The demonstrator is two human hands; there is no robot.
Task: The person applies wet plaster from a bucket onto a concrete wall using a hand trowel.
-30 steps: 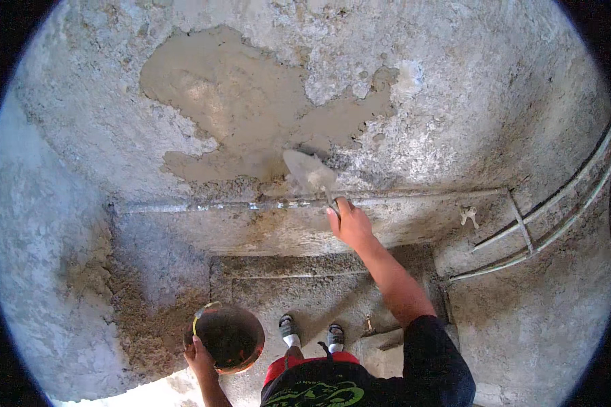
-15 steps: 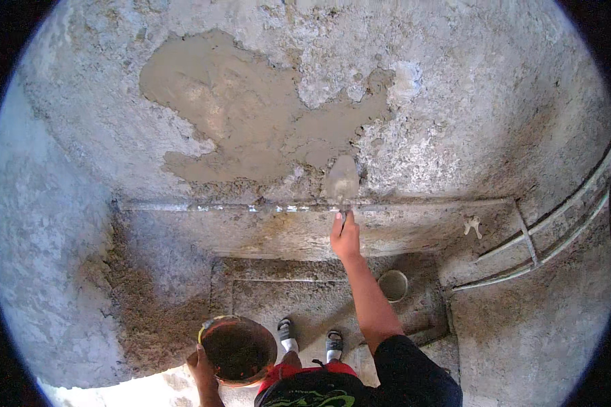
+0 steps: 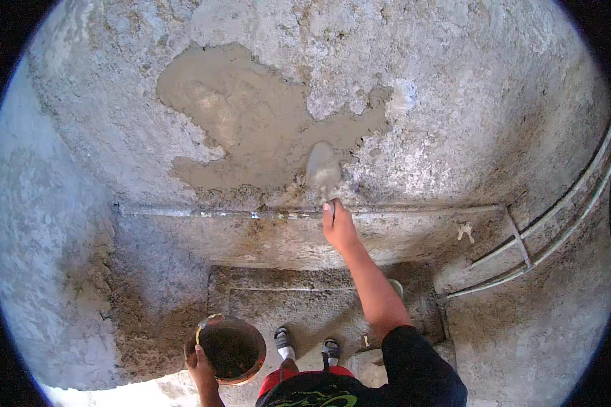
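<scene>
My right hand (image 3: 339, 225) is closed round the handle of a trowel (image 3: 323, 165). The trowel's blade lies against the lower edge of a wet grey-brown mortar patch (image 3: 251, 115) on the rough wall (image 3: 468, 81). My left hand (image 3: 201, 370) grips the rim of a round reddish bucket (image 3: 256, 372) at the lower left. Dark mortar or similar wet material shows inside the bucket, and a yellow strip runs along its rim near my fingers.
A pale ledge or pipe (image 3: 414, 214) runs across the wall below the patch. Curved pipes (image 3: 543, 230) and a small tap-like fitting (image 3: 466, 233) are at the right. A second, pale container (image 3: 398, 288) is partly hidden behind my right forearm. My sandalled feet (image 3: 283, 337) stand on the floor.
The trowel has moved left along the lower edge of the patch, its blade now overlapping the mortar. The view has shifted slightly. My left hand still holds the bucket.
</scene>
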